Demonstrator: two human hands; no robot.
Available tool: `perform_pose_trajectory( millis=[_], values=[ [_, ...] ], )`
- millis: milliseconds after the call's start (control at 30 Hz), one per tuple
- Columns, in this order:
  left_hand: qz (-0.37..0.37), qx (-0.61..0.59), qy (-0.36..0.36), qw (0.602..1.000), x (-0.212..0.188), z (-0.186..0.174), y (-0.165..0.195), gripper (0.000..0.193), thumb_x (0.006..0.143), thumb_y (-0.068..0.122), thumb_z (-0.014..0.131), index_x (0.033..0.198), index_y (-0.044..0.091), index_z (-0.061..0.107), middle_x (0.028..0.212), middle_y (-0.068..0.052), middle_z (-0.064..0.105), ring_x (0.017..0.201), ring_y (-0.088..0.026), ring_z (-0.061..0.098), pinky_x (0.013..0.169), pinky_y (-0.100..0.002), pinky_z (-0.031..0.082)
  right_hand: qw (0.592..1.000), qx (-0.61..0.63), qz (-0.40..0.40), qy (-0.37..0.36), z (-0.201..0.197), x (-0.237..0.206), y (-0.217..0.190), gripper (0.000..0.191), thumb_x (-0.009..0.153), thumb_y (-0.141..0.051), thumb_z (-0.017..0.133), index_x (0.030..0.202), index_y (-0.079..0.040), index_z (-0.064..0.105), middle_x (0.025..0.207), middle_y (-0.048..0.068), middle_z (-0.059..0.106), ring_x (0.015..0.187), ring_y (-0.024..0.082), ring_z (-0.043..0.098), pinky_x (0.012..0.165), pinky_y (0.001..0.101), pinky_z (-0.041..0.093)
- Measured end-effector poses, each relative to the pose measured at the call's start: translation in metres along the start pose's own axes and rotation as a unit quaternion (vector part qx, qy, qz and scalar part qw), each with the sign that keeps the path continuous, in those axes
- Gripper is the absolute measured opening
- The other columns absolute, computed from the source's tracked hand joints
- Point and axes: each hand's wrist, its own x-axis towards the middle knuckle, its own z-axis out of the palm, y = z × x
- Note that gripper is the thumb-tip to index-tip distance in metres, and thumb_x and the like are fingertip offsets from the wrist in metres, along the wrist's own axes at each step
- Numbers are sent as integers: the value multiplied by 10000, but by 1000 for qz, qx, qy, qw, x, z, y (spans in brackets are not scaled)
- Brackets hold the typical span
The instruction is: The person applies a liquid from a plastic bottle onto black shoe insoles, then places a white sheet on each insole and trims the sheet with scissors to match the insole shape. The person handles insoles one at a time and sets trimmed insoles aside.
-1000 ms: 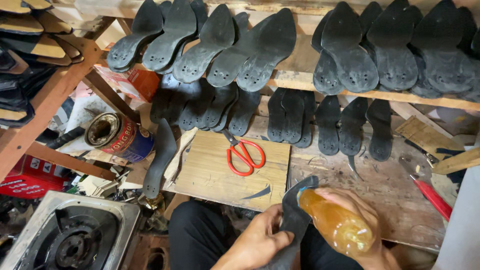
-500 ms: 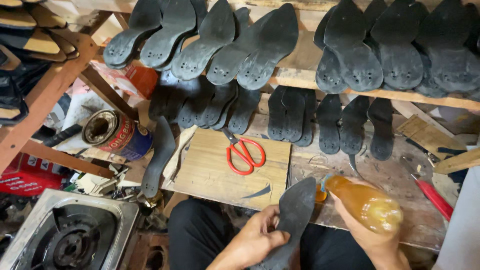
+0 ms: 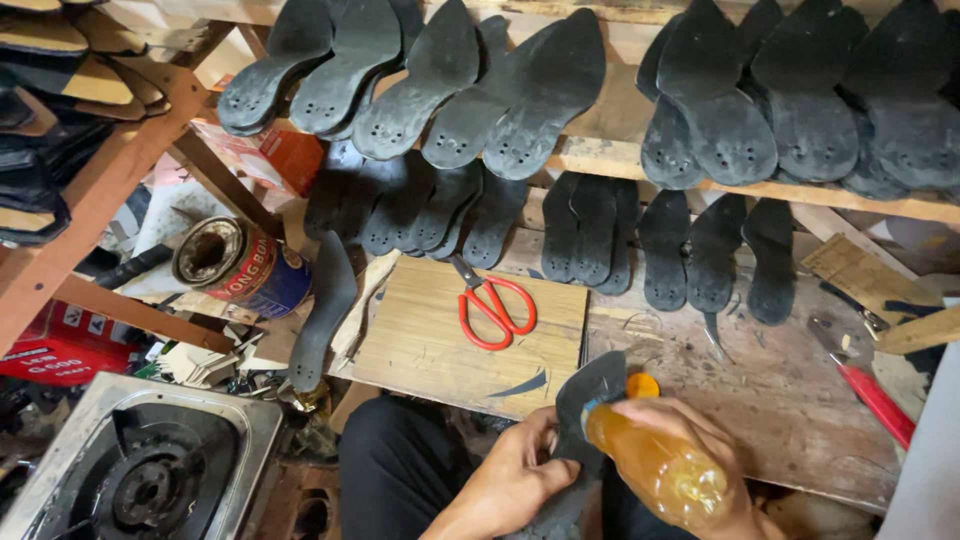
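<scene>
Black rubber sole (image 3: 585, 400) sits gripped in the left hand (image 3: 515, 478), low over the lap, while the right hand (image 3: 690, 440) wraps around an amber bottle (image 3: 655, 468), nozzle against it. Red scissors (image 3: 495, 308) lie on the desk (image 3: 790, 390) just behind.

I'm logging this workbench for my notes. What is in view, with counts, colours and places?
shoe soles: many, black, leaning in rows on the wooden rack
scissors: one, red handles, on the wooden board
wooden board: one, tan, bench middle
tin can: one, blue and red, lying at left
gas stove: one, steel, bottom left
red-handled tool: one, far right
sole: one, black, in left hand
bottle: one, amber liquid, orange cap, in right hand
left hand: grips sole
right hand: grips bottle
</scene>
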Motion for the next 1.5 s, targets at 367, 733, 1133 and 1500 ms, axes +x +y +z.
perform_pose_trajectory(
  millis=[367,733,1133,1500],
  values=[
    [-11,-10,2,1000,10,-5,-14,516,850,-47,666,1348,-18,536,1049,-52,659,960,-120,612,834,-256,495,994,20,72,80,-2,-19,-2,508,679,-58,868,1146,-47,668,1058,90,752,960,209,745,859,327,581],
    [-35,83,-6,996,-5,-2,-7,482,847,-16,714,1311,1,583,931,-11,536,878,-98,514,762,-254,431,994,-46,-21,101,-15,1,3,530,729,-103,858,1191,-51,605,1119,113,724,1023,228,728,893,330,585],
    [-24,117,-61,991,2,13,-6,599,848,61,652,1425,10,501,1054,-29,694,1000,-123,646,875,-242,505,990,-24,-119,71,-1,14,3,522,748,-77,853,1200,-21,598,1097,110,718,1005,230,736,870,345,608],
    [-47,-60,11,997,6,-8,-20,541,887,-45,629,1414,-17,507,1122,-92,692,1033,-145,657,908,-267,514,929,-51,265,252,-34,9,75,230,905,-61,819,1094,11,710,924,87,743,774,183,687,711,319,547]
  ],
)
